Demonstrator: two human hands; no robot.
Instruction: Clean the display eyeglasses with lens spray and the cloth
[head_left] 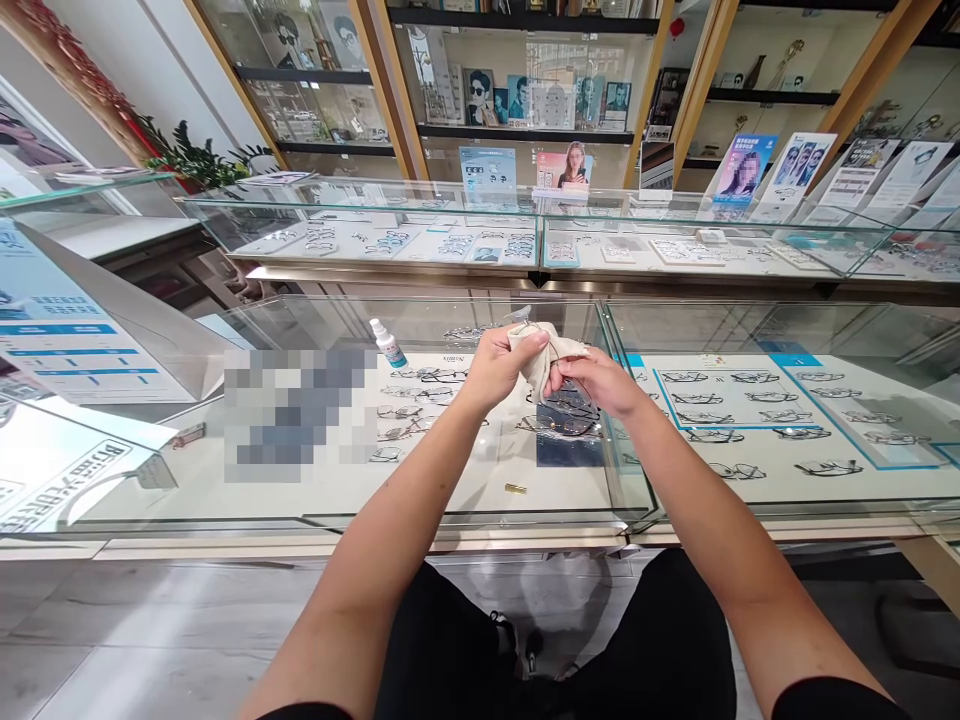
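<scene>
A beige cleaning cloth [545, 358] is bunched between my two hands, held up over the glass display counter. My left hand [495, 365] closes on the cloth's left side, thumb on top. A clear, lens-like edge [517, 315] shows just above these fingers; the rest of that item is hidden by the cloth and hand. My right hand [604, 378] pinches the right end of the cloth, fingers curled under it. A white spray bottle [388, 343] with a blue label stands upright on the glass, left of my hands.
Beneath the counter glass lie rows of eyeglasses [701, 398]. A small gold-coloured piece [515, 489] is near the front edge. At left stands a large printed sign [67, 330]. Behind runs a second glass showcase [360, 240], with leaflets [795, 178] on top.
</scene>
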